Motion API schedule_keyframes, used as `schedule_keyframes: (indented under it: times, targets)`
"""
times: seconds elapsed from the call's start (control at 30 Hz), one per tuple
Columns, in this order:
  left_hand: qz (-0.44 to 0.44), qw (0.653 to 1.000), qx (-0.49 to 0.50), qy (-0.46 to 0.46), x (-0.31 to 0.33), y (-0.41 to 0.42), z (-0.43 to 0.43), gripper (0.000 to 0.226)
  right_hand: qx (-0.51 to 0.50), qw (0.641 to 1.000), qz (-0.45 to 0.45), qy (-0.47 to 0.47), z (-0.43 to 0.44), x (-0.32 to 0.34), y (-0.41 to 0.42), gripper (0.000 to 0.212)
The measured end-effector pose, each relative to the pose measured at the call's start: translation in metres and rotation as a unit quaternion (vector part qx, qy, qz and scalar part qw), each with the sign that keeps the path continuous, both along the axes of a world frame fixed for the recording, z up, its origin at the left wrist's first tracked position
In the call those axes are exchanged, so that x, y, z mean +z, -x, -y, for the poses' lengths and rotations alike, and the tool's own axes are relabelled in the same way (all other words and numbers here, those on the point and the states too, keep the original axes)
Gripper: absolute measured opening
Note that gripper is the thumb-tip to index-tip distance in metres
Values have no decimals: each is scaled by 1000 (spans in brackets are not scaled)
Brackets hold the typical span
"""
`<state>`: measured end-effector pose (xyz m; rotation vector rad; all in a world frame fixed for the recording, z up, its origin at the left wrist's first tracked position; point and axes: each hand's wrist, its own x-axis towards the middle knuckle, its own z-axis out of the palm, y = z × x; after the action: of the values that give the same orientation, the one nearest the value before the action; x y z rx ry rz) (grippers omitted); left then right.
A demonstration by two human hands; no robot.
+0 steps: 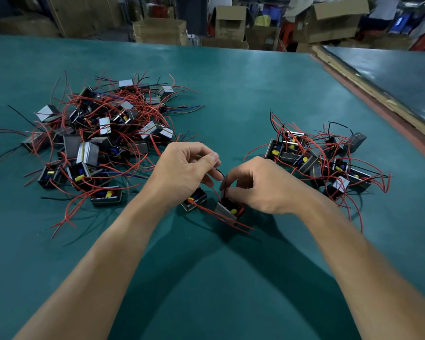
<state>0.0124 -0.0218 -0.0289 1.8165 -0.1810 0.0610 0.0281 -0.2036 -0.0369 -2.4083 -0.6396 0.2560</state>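
Observation:
Two small transformers with red and black leads lie on the green table (231, 94) just in front of me: one (194, 200) under my left wrist, the other (228, 211) below my right hand. My left hand (184, 168) pinches a thin black lead (219, 171) between thumb and curled fingers. My right hand (258, 185) pinches a black lead (224, 187) that rises from the nearer transformer. The fingertips of both hands almost meet above the two parts.
A large tangled pile of transformers (96, 138) with red wires lies at the left. A smaller pile (317, 160) lies at the right. A second table (402, 79) adjoins at the far right. Cardboard boxes (329, 20) and people stand beyond the far edge.

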Motion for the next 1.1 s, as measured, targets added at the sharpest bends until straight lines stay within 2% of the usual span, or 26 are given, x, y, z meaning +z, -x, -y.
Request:
schedule_keyframes:
  times: [0.1, 0.2, 0.5, 0.63, 0.8, 0.97, 1.1]
  targets:
    - [0, 1000, -15, -2, -1, 0, -1, 25, 21, 998, -36, -44, -2, 0, 0, 10]
    - [12, 999, -27, -17, -1, 1, -2, 21, 30, 988, -117, -95, -3, 0, 2, 14]
    - [18, 997, -70, -7, 2, 5, -3, 20, -38, 941, -260, -213, -12, 2, 7, 27]
    - [20, 997, -70, -13, 0, 4, -3, 19, -40, 923, -320, -209, -11, 3, 7, 25]
    - [19, 997, -76, -12, 2, 6, -1, 18, -44, 916, -347, -195, -13, 3, 10, 17]
    - [17, 997, -79, -7, 2, 7, -1, 17, -35, 895, -381, -228, -14, 4, 11, 29]
    - [31, 999, -40, -19, 1, 5, 0, 17, -78, 936, -298, -170, -11, 4, 8, 27]
